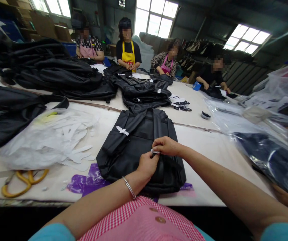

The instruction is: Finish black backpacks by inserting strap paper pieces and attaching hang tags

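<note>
A black backpack (140,157) lies in front of me, its shoulder straps facing up. Over its right-hand strap, my left hand (147,164) and my right hand (166,146) meet with fingers pinched. Between their fingertips is a small white paper piece (155,151), partly covered by the fingers. Another white paper piece (122,130) is wrapped on the left-hand strap. Purple plastic (91,180) shows beneath the backpack's lower edge.
To the left lie a clear bag of white paper pieces (58,144) and yellow-handled scissors (20,185). Black bags (58,67) are piled beyond. Plastic-wrapped goods (266,157) stand at the right. Several co-workers (127,50) handle bags across the table (204,147).
</note>
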`<state>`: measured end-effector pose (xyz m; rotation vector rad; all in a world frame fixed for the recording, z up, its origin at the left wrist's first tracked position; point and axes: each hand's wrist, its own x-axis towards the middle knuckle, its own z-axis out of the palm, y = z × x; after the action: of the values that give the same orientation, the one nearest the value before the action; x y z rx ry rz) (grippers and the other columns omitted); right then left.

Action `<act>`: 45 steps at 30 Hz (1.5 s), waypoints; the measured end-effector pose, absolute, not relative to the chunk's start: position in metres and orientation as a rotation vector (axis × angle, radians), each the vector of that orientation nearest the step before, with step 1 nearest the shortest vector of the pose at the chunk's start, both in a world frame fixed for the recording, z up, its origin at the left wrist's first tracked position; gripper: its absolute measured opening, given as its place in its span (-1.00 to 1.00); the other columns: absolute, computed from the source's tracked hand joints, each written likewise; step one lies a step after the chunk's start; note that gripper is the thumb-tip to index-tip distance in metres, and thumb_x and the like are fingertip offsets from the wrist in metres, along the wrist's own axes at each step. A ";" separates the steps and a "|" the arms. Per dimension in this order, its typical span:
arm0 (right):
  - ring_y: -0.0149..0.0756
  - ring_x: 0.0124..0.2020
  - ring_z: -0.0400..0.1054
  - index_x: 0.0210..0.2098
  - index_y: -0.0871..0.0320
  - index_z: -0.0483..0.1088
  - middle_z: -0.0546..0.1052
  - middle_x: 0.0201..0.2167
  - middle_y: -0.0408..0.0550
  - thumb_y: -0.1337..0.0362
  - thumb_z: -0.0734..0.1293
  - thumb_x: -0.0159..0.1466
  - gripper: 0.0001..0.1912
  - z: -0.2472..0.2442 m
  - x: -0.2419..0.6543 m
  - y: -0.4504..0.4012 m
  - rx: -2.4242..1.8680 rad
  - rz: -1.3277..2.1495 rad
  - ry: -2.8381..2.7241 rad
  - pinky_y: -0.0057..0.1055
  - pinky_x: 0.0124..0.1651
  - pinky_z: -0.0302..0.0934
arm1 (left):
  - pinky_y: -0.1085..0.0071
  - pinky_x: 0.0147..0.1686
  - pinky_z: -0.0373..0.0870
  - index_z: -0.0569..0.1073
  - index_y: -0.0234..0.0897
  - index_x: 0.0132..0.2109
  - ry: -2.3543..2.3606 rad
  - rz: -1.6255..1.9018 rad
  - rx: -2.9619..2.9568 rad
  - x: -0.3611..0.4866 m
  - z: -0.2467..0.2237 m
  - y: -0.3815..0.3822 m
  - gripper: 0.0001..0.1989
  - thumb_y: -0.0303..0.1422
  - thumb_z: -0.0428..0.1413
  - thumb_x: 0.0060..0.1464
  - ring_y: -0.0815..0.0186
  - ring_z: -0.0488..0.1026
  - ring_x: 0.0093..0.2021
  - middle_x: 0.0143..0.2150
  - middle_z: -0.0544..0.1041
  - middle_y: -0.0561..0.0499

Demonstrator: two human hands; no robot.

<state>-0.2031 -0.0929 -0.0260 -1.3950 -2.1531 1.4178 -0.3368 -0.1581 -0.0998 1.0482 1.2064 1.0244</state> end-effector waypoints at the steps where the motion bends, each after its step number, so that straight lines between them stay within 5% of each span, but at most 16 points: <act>1: -0.48 -0.63 0.20 -0.38 0.21 0.43 0.40 -0.61 -0.23 0.20 0.29 0.18 -0.81 -0.026 -0.203 -0.093 -1.423 1.429 -2.149 -0.53 -0.56 0.07 | 0.44 -0.43 0.22 0.60 -0.37 -0.29 1.206 1.023 1.060 -0.337 -0.099 -0.158 -0.71 -0.21 0.15 0.01 0.34 0.33 -0.46 -0.46 0.52 -0.01; 5: -0.48 -0.70 0.17 -0.41 0.21 0.43 0.35 -0.69 -0.25 0.18 0.26 0.22 -0.78 -0.027 -0.204 -0.092 -1.557 1.360 -2.176 -0.53 -0.60 0.03 | 0.44 -0.43 0.22 0.60 -0.37 -0.30 1.182 1.037 1.075 -0.335 -0.099 -0.159 -0.72 -0.22 0.14 0.02 0.33 0.34 -0.45 -0.45 0.54 -0.02; 10: -0.36 -0.44 0.39 -0.15 0.17 0.51 0.53 -0.45 -0.11 0.33 0.32 0.16 -0.74 -0.014 -0.219 -0.093 -1.596 0.954 -2.549 -0.49 -0.38 0.17 | 0.45 -0.47 0.18 0.58 -0.36 -0.38 1.235 1.051 1.070 -0.334 -0.100 -0.158 -0.77 -0.25 0.17 -0.02 0.34 0.34 -0.48 -0.50 0.52 0.00; 14: -0.23 -0.32 0.42 -0.25 0.11 0.56 0.54 -0.31 0.01 0.32 0.31 0.20 -0.81 -0.001 -0.232 -0.096 -1.574 0.415 -2.971 -0.43 -0.37 0.15 | 0.42 -0.44 0.23 0.59 -0.37 -0.36 1.242 1.040 1.054 -0.334 -0.100 -0.157 -0.76 -0.24 0.20 -0.04 0.29 0.39 -0.44 -0.44 0.56 -0.05; 22: -0.25 -0.28 0.31 -0.33 0.24 0.44 0.42 -0.26 0.07 0.39 0.17 0.33 -0.78 -0.008 -0.232 -0.101 -0.594 -0.089 -3.313 -0.34 -0.27 0.18 | 0.41 -0.43 0.28 0.56 -0.38 -0.46 1.226 1.085 0.930 -0.336 -0.101 -0.154 -0.90 -0.39 0.26 -0.16 0.26 0.43 -0.43 -0.43 0.58 -0.11; 27: -0.32 -0.22 0.33 -0.28 0.24 0.41 0.44 -0.17 0.07 0.39 0.20 0.30 -0.85 -0.021 -0.227 -0.092 -0.981 0.214 -2.790 -0.40 -0.17 0.21 | 0.42 -0.41 0.28 0.58 -0.37 -0.40 1.178 1.026 0.987 -0.340 -0.096 -0.152 -0.78 -0.26 0.23 -0.08 0.27 0.43 -0.42 -0.44 0.57 -0.04; 30: -0.36 -0.24 0.36 -0.25 0.20 0.42 0.50 -0.28 -0.04 0.33 0.21 0.31 -0.84 -0.021 -0.216 -0.089 -1.355 0.448 -2.238 -0.45 -0.14 0.20 | 0.42 -0.33 0.32 0.61 -0.35 -0.34 1.188 1.032 0.996 -0.341 -0.094 -0.153 -0.74 -0.21 0.22 -0.07 0.23 0.47 -0.34 -0.40 0.59 -0.03; 35: -0.39 -0.49 0.34 -0.51 0.18 0.40 0.48 -0.57 -0.12 0.10 0.22 0.31 -0.63 -0.020 -0.189 -0.106 -1.831 0.768 -1.902 -0.48 -0.39 0.14 | 0.38 -0.23 0.38 0.62 -0.33 -0.23 1.133 0.983 0.944 -0.342 -0.093 -0.151 -0.68 -0.19 0.24 -0.08 0.20 0.51 -0.23 -0.25 0.63 -0.07; 39: -0.47 -0.67 0.19 -0.51 0.18 0.39 0.46 -0.60 -0.11 -0.05 0.25 0.27 -0.56 -0.025 -0.179 -0.128 -2.003 1.154 -1.721 -0.49 -0.59 0.03 | 0.36 -0.22 0.39 0.61 -0.35 -0.20 1.063 0.962 0.844 -0.343 -0.090 -0.149 -0.64 -0.19 0.29 -0.14 0.21 0.52 -0.26 -0.24 0.63 -0.11; 45: -0.55 -0.73 -0.01 -0.57 0.16 0.27 0.27 -0.70 -0.25 0.04 0.35 0.17 -0.63 -0.033 -0.187 -0.135 -1.927 1.443 -1.321 -0.52 -0.69 -0.21 | 0.34 -0.17 0.39 0.60 -0.38 -0.18 1.047 0.946 0.851 -0.339 -0.088 -0.151 -0.57 -0.15 0.31 -0.16 0.22 0.51 -0.23 -0.17 0.61 -0.15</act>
<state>-0.1867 -0.1349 -0.0326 -1.9272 -1.3207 1.4432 -0.3393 -0.1511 -0.0876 0.8512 1.0470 0.9460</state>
